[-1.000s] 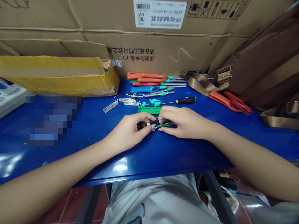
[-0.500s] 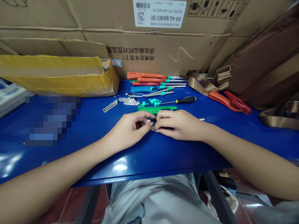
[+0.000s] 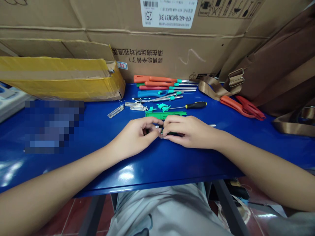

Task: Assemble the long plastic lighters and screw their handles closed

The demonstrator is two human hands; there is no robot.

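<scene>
Worktop point(image 3: 98, 131): smooth blue surface, highly glossy, catching white glare.
Green shell point(image 3: 155, 115): smooth, moulded-looking plastic.
White-tipped part point(image 3: 157, 127): plastic-looking, mostly hidden.
Rod end point(image 3: 212, 125): bright, shiny metal.
Lighters point(image 3: 142, 79): smooth plastic handles, slim silvery metal rods.
Clear tanks point(image 3: 115, 111): transparent plastic, shiny.
Screwdriver point(image 3: 196, 105): plastic-looking black-and-yellow handle, metal shaft.
Large carton point(image 3: 172, 42): matt brown cardboard, creased.
Carton label point(image 3: 169, 21): smooth white paper.
Yellow box point(image 3: 93, 88): cardboard with a shiny, wrinkled, tape-like skin.
Strap point(image 3: 208, 89): woven-looking brown cloth with a satin sheen.
Buckle point(image 3: 236, 82): shiny metal.
Clothing point(image 3: 169, 209): soft pale cloth, matt, folded.
</scene>
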